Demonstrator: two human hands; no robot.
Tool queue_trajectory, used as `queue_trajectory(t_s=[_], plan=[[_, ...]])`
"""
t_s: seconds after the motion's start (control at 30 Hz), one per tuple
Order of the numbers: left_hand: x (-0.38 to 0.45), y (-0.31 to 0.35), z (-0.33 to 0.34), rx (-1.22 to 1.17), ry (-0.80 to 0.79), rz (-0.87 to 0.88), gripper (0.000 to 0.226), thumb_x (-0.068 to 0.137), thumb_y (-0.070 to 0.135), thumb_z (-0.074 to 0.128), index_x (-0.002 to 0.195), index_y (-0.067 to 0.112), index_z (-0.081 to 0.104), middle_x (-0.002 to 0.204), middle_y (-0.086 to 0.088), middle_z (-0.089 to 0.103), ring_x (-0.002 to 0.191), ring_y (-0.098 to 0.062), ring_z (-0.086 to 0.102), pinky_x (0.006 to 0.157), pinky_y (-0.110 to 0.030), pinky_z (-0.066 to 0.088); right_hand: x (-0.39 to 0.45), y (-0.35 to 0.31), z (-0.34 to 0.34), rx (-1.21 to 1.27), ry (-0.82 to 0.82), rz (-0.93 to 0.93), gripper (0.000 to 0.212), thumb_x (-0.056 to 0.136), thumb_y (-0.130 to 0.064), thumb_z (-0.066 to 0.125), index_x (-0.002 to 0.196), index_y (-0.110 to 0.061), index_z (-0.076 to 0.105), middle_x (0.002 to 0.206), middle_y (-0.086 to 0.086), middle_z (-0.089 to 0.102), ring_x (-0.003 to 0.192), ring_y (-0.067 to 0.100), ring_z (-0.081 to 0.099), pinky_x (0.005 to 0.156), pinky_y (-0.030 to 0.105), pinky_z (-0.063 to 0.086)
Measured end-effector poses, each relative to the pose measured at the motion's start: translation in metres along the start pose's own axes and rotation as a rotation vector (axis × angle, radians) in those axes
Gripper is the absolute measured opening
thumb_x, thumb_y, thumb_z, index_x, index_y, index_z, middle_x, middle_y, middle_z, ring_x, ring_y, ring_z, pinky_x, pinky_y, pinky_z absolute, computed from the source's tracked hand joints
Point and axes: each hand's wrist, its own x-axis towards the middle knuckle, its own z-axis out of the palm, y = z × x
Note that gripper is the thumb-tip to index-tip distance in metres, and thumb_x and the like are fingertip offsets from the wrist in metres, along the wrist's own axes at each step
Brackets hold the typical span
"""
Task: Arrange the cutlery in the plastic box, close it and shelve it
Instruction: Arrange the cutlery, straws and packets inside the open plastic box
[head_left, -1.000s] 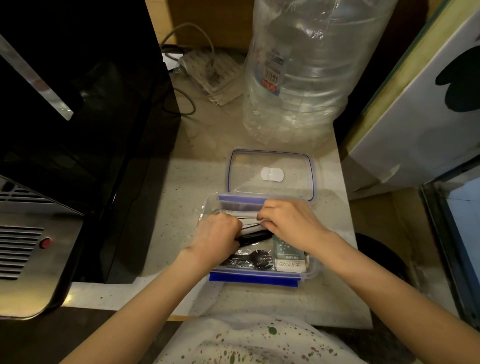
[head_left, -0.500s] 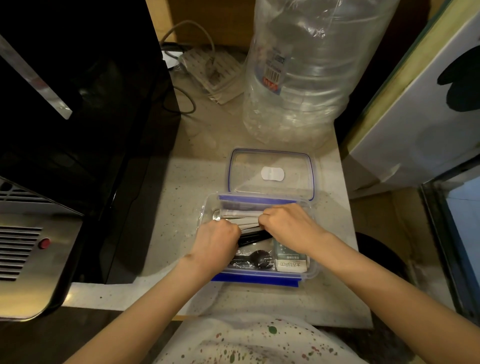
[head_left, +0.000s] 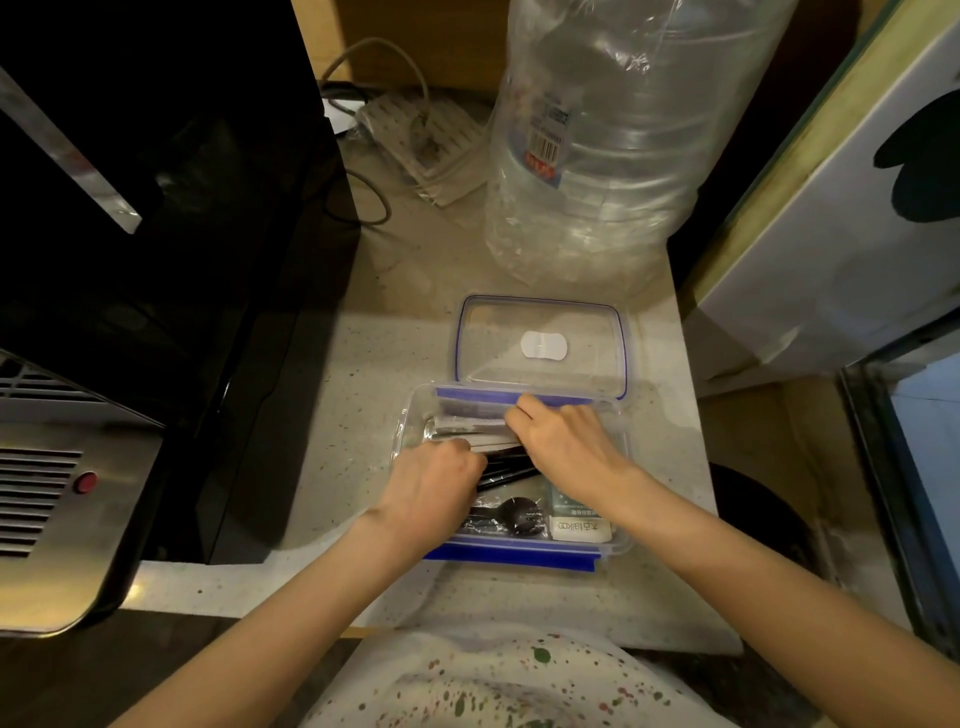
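A clear plastic box (head_left: 410, 415) with blue clips stands open on the speckled counter. Its lid (head_left: 540, 317) lies flat just behind it. Inside are silver cutlery (head_left: 462, 428) along the far side, black utensils (head_left: 506, 467) in the middle, a black wrapped spoon (head_left: 511, 514) and a small packet (head_left: 579, 527) at the near side. My left hand (head_left: 434, 486) is curled inside the box's left half, fingers closed on the cutlery handles. My right hand (head_left: 563, 439) lies over the cutlery near the far rim, fingertips pressing on the silver pieces.
A black appliance (head_left: 156, 260) fills the left side, with a silver unit (head_left: 57, 519) in front of it. A big clear water bottle (head_left: 602, 140) stands behind the lid. A power strip and cables (head_left: 415, 135) lie at the back. A white panel (head_left: 831, 234) rises on the right.
Both hands have shifted slightly inside the box; my right hand has slid toward the far rim over the silver cutlery. The box and lid have not moved.
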Motion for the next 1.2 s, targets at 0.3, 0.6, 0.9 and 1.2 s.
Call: queue_trajectory(t_s=[0.3,0.6,0.9,1.2], plan=[[-0.004,0.006,-0.003,-0.113,0.062,-0.085,0.022,0.093,0.014,0.044,0.113,0.009,0.054,0.119,-0.008,0.052,0.094,-0.023,0.062,0.063,-0.026,0.039,0.009,0.003,0.006,-0.018,-0.102,-0.063,0.027,0.054,0.000,0.083,0.072,-0.011,0.066,0.070,0.005,0.058,0.036,0.020,0.048,0.040,0.024,0.023],[0.000,0.003,0.003,-0.069,0.057,-0.091,0.022,0.093,0.012,0.046,0.108,0.010,0.063,0.114,-0.007,0.059,0.100,-0.021,0.059,0.071,-0.027,0.047,0.012,0.006,-0.005,-0.025,-0.189,-0.096,0.034,0.096,-0.034,0.046,0.120,-0.011,0.054,0.114,0.006,0.060,0.091,0.028,0.062,0.064,0.034,0.038],[0.003,0.000,0.008,-0.012,-0.006,-0.027,0.024,0.092,0.008,0.047,0.106,0.014,0.066,0.109,-0.005,0.063,0.097,-0.024,0.063,0.070,-0.031,0.048,0.018,-0.001,-0.009,-0.085,-0.265,-0.077,0.023,0.095,-0.019,0.047,0.112,-0.009,0.058,0.111,0.009,0.062,0.090,0.031,0.063,0.060,0.033,0.033],[0.004,-0.001,0.008,-0.023,-0.021,-0.029,0.020,0.091,0.009,0.049,0.100,0.013,0.067,0.103,-0.006,0.066,0.094,-0.024,0.064,0.073,-0.032,0.052,0.019,-0.001,-0.009,-0.025,-0.263,-0.068,0.026,0.092,-0.030,0.051,0.107,-0.009,0.057,0.103,0.009,0.067,0.091,0.030,0.063,0.062,0.033,0.036]])
